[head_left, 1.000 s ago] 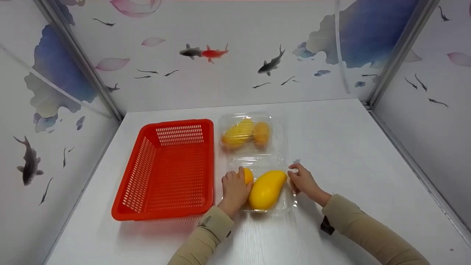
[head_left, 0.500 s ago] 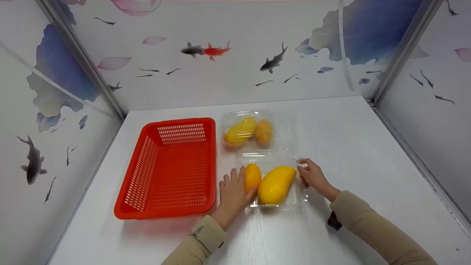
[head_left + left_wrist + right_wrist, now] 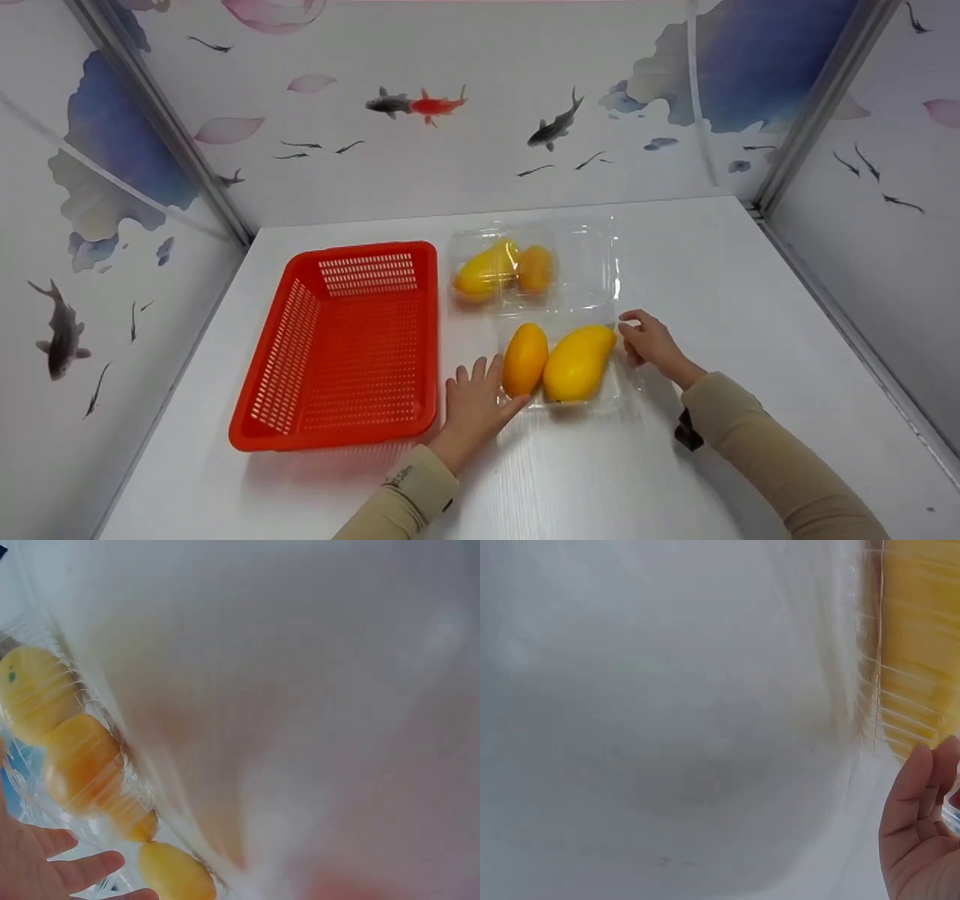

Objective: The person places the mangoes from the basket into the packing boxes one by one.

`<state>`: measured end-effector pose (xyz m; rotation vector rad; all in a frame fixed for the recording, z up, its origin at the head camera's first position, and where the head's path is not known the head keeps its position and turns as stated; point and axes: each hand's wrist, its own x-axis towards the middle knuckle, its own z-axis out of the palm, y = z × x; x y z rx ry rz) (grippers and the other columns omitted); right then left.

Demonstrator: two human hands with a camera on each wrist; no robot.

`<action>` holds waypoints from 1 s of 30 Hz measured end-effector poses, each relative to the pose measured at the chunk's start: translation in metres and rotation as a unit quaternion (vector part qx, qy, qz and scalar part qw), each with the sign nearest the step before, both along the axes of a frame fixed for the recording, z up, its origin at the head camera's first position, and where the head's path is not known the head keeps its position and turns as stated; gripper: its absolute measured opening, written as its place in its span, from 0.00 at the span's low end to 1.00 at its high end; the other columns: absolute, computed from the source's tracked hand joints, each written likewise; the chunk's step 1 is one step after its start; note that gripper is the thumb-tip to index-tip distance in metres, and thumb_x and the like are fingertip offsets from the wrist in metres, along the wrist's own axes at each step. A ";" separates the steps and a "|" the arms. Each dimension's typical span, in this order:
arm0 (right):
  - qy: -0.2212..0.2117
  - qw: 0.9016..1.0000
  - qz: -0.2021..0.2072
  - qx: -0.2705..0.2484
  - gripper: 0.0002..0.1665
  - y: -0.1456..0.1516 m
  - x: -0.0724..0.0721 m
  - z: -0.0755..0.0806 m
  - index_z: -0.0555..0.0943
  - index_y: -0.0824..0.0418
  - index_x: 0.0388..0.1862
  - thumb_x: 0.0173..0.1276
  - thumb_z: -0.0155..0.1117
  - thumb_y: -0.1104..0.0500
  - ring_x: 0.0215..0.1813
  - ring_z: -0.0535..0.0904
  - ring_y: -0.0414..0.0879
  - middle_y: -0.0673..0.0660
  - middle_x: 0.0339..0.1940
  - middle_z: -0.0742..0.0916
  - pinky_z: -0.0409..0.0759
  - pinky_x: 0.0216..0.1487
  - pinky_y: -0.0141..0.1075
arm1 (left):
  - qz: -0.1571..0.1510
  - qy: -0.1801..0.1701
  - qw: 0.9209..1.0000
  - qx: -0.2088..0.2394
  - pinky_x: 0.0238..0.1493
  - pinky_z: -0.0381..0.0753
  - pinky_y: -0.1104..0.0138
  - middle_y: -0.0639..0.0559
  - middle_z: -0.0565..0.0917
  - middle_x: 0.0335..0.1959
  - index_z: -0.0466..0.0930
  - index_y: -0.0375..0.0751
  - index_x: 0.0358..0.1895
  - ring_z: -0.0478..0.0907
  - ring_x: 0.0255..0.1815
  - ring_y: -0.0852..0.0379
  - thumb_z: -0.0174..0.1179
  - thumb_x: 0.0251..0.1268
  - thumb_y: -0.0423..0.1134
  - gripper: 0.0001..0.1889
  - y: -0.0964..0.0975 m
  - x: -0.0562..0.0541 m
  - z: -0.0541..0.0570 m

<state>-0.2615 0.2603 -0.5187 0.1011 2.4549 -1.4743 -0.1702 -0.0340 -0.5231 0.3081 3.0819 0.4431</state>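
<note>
In the head view, a clear plastic clamshell box (image 3: pixel 628 390) lies open, its lid (image 3: pixel 589 262) folded back and overlapping a second box behind. A small orange mango (image 3: pixel 525 360) and a larger yellow mango (image 3: pixel 579 365) sit side by side in the near box. My left hand (image 3: pixel 474 401) rests at this box's left front corner, fingers spread, thumb near the orange mango. At the right edge, my right hand (image 3: pixel 651 346) pinches the rim with bent thumb and fingers. In the right wrist view, thumb and finger (image 3: pixel 913 772) come close beside the plastic.
A red plastic basket (image 3: pixel 360 360) stands to the left, with nothing in it. The rear clear box (image 3: pixel 459 244) holds a yellow mango (image 3: pixel 484 274) and an orange mango (image 3: pixel 535 270). Printed panels wall in the white table (image 3: pixel 720 255) at the back and sides.
The near box with its mangoes has shifted right and slightly away, along with my right hand. My left hand has let go of the orange mango and spread its fingers.
</note>
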 end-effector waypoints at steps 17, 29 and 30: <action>0.030 0.986 -0.034 -0.162 0.34 -0.009 -0.034 0.025 0.49 0.64 0.72 0.72 0.46 0.55 0.68 0.57 0.60 0.68 0.68 0.62 0.56 0.69 0.47 | 0.000 -0.019 0.999 0.038 0.52 0.67 0.47 0.44 0.69 0.59 0.55 0.46 0.69 0.68 0.51 0.42 0.52 0.51 0.70 0.46 -0.001 0.000 -0.002; 0.108 0.973 -0.073 -0.189 0.18 -0.005 -0.007 0.064 0.74 0.53 0.48 0.70 0.46 0.44 0.46 0.71 0.38 0.43 0.40 0.77 0.68 0.61 0.37 | -0.008 -0.038 0.997 0.064 0.46 0.70 0.52 0.44 0.72 0.50 0.54 0.44 0.69 0.69 0.43 0.46 0.51 0.52 0.70 0.46 -0.001 -0.001 0.003; 0.115 0.973 -0.072 -0.186 0.16 -0.005 -0.002 0.065 0.75 0.51 0.45 0.70 0.47 0.44 0.45 0.71 0.38 0.43 0.39 0.77 0.71 0.58 0.34 | -0.007 -0.044 0.996 0.073 0.45 0.70 0.52 0.43 0.73 0.50 0.53 0.44 0.69 0.70 0.43 0.46 0.52 0.52 0.69 0.46 -0.001 -0.001 0.004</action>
